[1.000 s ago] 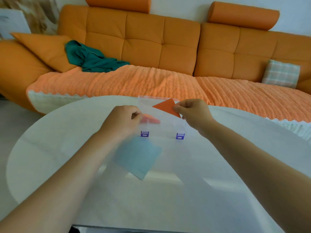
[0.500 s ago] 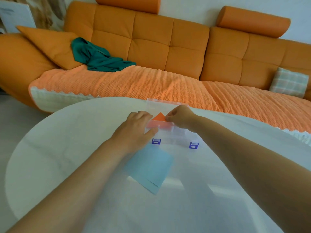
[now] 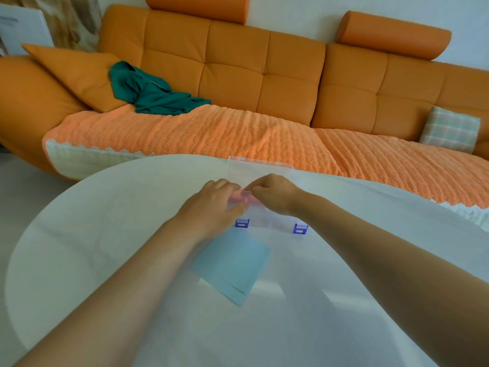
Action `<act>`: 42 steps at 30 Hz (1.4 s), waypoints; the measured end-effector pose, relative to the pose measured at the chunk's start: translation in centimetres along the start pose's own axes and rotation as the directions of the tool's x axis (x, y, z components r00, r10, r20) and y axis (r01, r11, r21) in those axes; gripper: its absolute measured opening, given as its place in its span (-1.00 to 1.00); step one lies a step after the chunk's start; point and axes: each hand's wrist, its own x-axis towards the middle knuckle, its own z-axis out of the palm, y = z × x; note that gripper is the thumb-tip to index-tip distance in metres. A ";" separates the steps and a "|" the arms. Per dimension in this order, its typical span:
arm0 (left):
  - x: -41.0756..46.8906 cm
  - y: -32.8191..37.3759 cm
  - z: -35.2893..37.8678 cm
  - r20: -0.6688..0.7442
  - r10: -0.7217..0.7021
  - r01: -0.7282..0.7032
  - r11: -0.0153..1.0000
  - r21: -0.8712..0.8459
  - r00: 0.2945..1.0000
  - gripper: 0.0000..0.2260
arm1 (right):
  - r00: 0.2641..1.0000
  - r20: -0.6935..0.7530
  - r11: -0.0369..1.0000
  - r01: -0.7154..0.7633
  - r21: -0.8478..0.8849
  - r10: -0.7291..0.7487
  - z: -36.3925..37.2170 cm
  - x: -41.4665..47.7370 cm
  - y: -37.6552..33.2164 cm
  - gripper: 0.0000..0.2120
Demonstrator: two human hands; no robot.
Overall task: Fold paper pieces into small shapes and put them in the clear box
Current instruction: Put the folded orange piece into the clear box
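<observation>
The clear box with two blue latches stands on the white table, its lid raised at the back. My left hand grips the box's left end, with the thumb along the front wall. My right hand reaches in from the right, its fingertips pinched together over the inside of the box. The folded orange paper shows only as a pink-orange blur through the plastic under those fingertips. Two light blue paper sheets lie stacked in front of the box, partly under my left forearm.
The round white table ends just behind the box. Beyond it stands an orange sofa with a ribbed orange cover, a green cloth and a checked cushion.
My right hand brought the orange paper down from above the box into it. My left hand moved onto the box's left end. The camera shifted closer.
</observation>
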 end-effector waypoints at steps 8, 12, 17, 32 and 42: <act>-1.4 -0.1 -1.4 -0.163 0.017 -0.025 0.999 -0.044 0.986 -0.62 | 0.961 -0.252 0.988 0.139 0.067 -0.118 -1.5 -2.9 -1.1 -0.65; -3.3 0.3 -2.1 -0.178 0.044 -0.044 0.999 0.006 0.983 -0.86 | 0.961 -0.237 0.986 0.157 0.049 -0.142 -0.7 -6.2 -1.9 -0.71; -6.7 1.1 -2.1 0.069 0.024 -0.028 0.998 0.062 0.997 -0.64 | 0.990 -0.110 0.990 0.070 -0.124 -0.084 2.1 -10.6 -1.9 -0.78; -10.9 2.0 -0.4 0.319 -0.064 -0.006 0.977 0.214 0.946 -0.26 | 0.974 -0.045 0.974 -0.223 -0.037 0.221 4.6 -11.9 -2.9 -0.57; -11.3 1.8 -0.4 0.191 -0.017 -0.003 0.995 0.102 0.982 -0.40 | 0.941 0.037 0.900 -0.332 0.282 0.335 4.1 -11.4 -3.1 -0.93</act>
